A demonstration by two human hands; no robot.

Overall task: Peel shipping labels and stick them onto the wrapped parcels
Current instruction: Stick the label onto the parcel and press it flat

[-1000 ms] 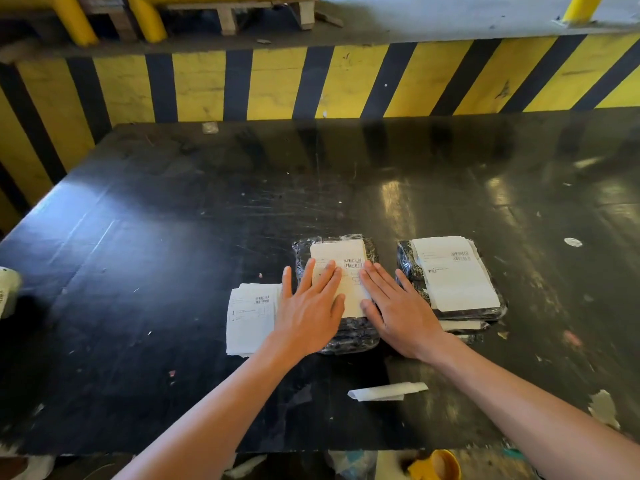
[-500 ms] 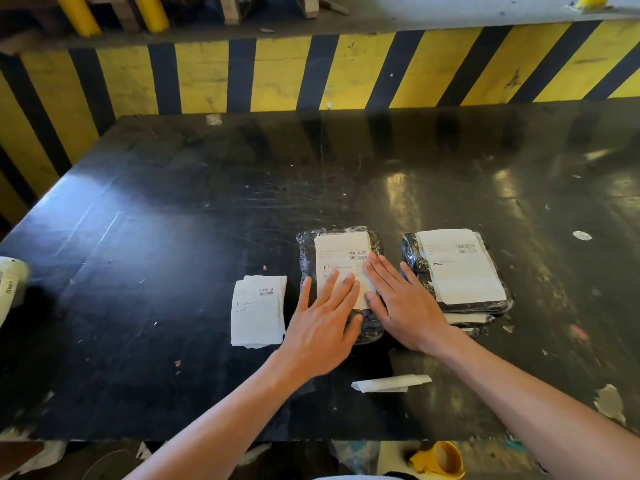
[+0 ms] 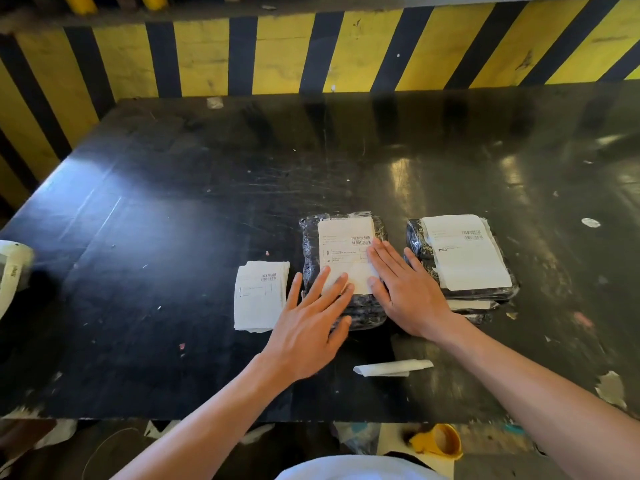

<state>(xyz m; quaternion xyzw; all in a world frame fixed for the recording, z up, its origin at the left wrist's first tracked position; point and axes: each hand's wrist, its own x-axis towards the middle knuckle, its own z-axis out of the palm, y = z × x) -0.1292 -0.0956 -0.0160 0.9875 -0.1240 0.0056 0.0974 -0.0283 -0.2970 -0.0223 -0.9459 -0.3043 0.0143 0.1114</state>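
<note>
Both my hands lie flat with fingers straight on the middle parcel (image 3: pixel 341 271), which sits toward the near edge of the black worktop (image 3: pixel 173 220), a little right of its centre. My left hand (image 3: pixel 308 327) rests over the parcel's near left corner, fingertips reaching onto the lower part of the white label (image 3: pixel 343 251); my right hand (image 3: pixel 405 292) presses the label's right side, fingers spread and gripping nothing. The label carries two small barcodes near its upper right and several lines of print, all too small and blurred to read. My hands hide its lower edge and the near part of the parcel.

Just left of the parcel, apart from it, lies a small stack of loose labels (image 3: pixel 259 296), the top one showing a barcode and faint unreadable text. To the right, near my right hand, a stack of labelled parcels (image 3: pixel 460 258) in dark clear-wrapped film shows another white label with barcodes and a small dark mark; I cannot tell how many parcels are under it.

A strip of peeled backing paper (image 3: pixel 393 368) lies near the worktop's near edge, between my forearms. At the left edge a white device (image 3: pixel 12 271) is cut off by the frame. Below the near edge, on the floor, a yellow tape roll (image 3: pixel 440 441) shows partly.
</note>
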